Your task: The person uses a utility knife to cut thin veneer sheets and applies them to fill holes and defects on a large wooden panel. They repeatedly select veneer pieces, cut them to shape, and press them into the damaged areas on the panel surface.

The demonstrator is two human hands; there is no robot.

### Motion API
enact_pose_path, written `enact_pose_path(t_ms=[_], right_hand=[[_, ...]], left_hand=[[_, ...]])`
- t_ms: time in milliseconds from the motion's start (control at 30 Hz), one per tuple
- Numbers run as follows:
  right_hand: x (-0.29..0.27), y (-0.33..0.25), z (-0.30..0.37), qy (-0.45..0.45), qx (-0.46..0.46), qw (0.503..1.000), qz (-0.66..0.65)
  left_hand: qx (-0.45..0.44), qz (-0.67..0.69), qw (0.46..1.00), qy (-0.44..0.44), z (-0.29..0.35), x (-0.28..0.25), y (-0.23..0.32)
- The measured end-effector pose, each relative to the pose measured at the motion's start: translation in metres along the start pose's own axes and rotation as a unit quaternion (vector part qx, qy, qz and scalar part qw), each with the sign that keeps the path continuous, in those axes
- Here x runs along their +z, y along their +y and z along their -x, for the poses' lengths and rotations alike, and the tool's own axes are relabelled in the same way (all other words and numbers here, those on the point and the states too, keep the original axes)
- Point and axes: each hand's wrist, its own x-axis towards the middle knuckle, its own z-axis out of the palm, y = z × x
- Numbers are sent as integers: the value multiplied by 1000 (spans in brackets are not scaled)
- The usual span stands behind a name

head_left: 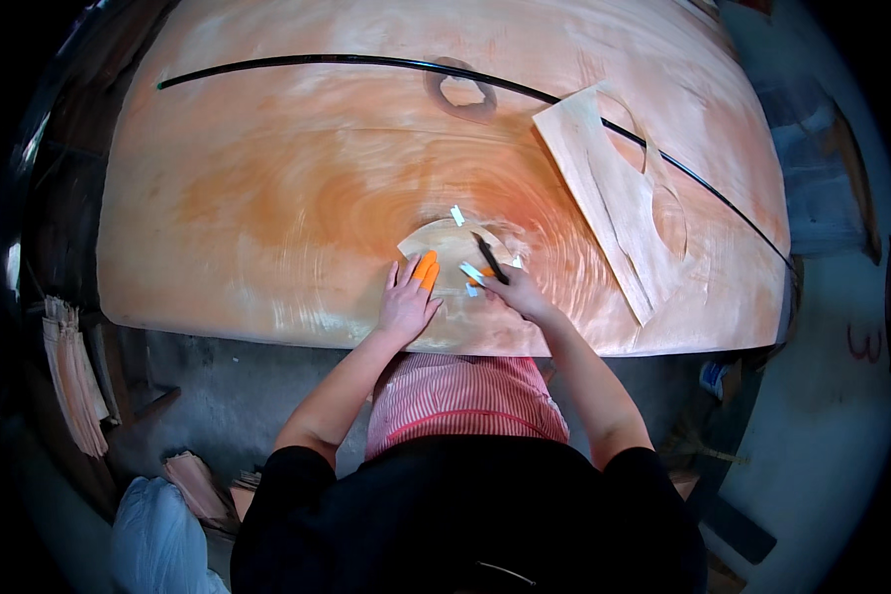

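Near the front edge of the large wood veneer sheet [267,198], a veneer patch with a curved edge [436,238] lies in front of me. My left hand [408,302] rests flat beside and partly on it, fingers spread, orange covers on two of them. My right hand [521,293] closes round a slim black tool [488,256], perhaps a knife; its exact kind is unclear. A pale tape strip [472,271] shows at the right fingers, and I cannot tell whether they hold it. Another pale tape piece [456,215] sticks at the patch's far edge.
A long black strip [366,59] crosses the far part of the sheet. Over its right portion lies a veneer offcut [599,188] with curved cut-outs. The sheet has a dark-rimmed hole [462,91]. Veneer bundles [72,376] and a white sack [158,540] are at the left.
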Motion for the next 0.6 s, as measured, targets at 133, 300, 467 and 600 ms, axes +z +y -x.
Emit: enact_pose_path(t_ms=[133,300,467,600], right_hand=[[54,-4,-65,-32,-61,992,-101],[84,-11,-106,-12,12,1000,-23],[80,-19,-107,-17,52,998,19],[82,-25,-99,-15,62,998,11]], left_hand=[[-20,5,1000,11,12,-9,-9],[-86,36,994,64,22,-9,-15],[-129,36,987,95,16,-20,-20],[-126,10,992,30,4,-20,-20]])
